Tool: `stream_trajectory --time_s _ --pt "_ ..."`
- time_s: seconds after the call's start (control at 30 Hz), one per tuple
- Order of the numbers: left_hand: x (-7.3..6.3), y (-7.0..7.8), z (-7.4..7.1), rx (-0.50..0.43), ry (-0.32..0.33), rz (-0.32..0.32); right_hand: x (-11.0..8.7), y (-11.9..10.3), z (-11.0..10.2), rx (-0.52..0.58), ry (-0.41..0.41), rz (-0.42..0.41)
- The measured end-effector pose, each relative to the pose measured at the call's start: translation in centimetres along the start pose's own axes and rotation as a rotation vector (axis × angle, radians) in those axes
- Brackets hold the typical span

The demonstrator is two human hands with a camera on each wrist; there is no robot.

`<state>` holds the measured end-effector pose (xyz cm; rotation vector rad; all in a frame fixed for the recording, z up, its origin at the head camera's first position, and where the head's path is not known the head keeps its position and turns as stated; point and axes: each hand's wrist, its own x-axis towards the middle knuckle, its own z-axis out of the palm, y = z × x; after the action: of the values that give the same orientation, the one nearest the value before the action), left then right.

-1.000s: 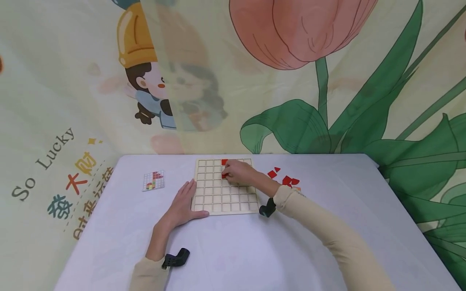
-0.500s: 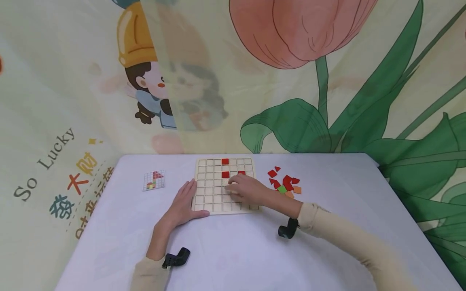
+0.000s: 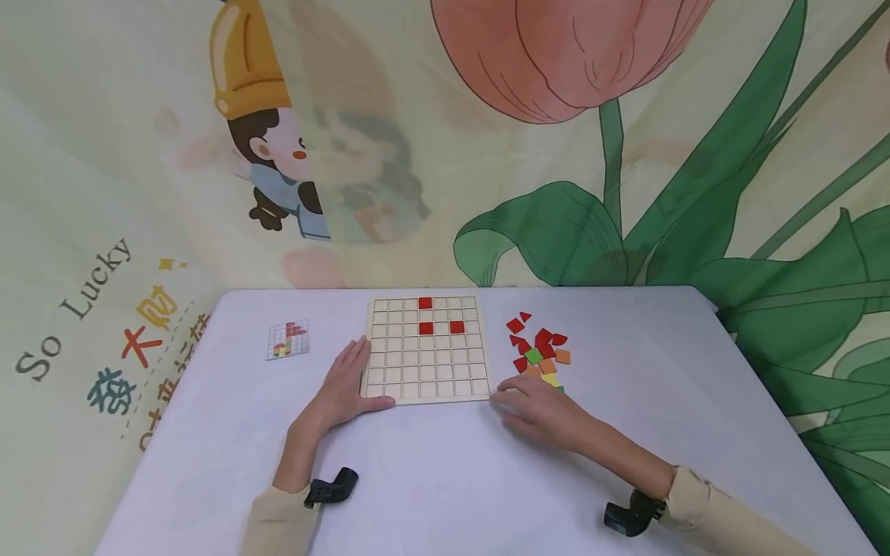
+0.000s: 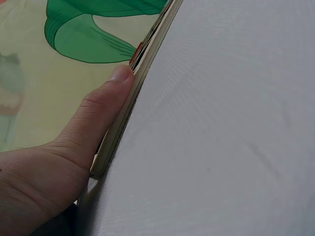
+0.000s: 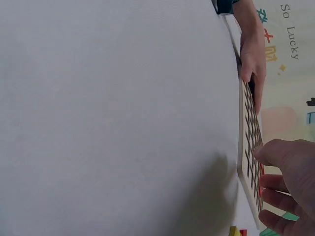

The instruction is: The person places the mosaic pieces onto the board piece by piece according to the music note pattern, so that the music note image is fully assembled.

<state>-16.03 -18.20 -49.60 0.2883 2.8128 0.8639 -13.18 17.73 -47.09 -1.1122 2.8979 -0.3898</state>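
A wooden grid board (image 3: 426, 367) lies on the table, with three red square tiles in its cells, one of them a red tile (image 3: 456, 327) toward the right. My left hand (image 3: 338, 390) rests against the board's near left corner, fingers along the left side and thumb on the front edge; the thumb (image 4: 93, 115) shows up close in the left wrist view. Just off the near right corner is my right hand (image 3: 545, 411), fingers loosely bent and nothing seen in them. It partly covers a pile of loose tiles, among them a green tile (image 3: 532, 356) and an orange tile (image 3: 563, 357).
A small pattern card (image 3: 288, 340) with a coloured grid lies left of the board. The table (image 3: 445, 479) has a white cloth and meets a printed backdrop (image 3: 389, 266) at its far edge.
My right hand has let go of a red tile on the board and moved right and toward me, to beside the loose tiles. The left hand stays at its corner.
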Motion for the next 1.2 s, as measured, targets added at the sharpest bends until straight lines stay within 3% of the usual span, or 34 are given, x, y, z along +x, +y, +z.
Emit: stream_trajectory --time_s 0.2,0.3,0.43,0.53,0.8,1.2 --pt "0.1 0.0 0.1 -0.009 0.001 -0.006 -2.3 1.1 -0.1 -0.051 0.009 0.054" --pt "0.1 -0.1 0.0 0.006 0.001 -0.004 -3.2 1.6 -0.5 -0.082 0.056 0.079" --pt "0.1 -0.1 -0.1 0.006 -0.004 0.001 -4.2 2.8 -1.0 -0.083 0.127 0.198" --pt "0.1 0.0 -0.1 0.002 -0.002 -0.001 -4.6 3.8 -1.1 -0.060 0.122 0.277" --pt "0.1 -0.3 0.1 0.004 0.014 0.017 -4.9 5.2 -0.8 0.003 0.059 0.250" --pt "0.1 -0.4 0.3 0.003 0.016 0.029 -4.6 4.7 -1.2 0.006 0.037 0.295"
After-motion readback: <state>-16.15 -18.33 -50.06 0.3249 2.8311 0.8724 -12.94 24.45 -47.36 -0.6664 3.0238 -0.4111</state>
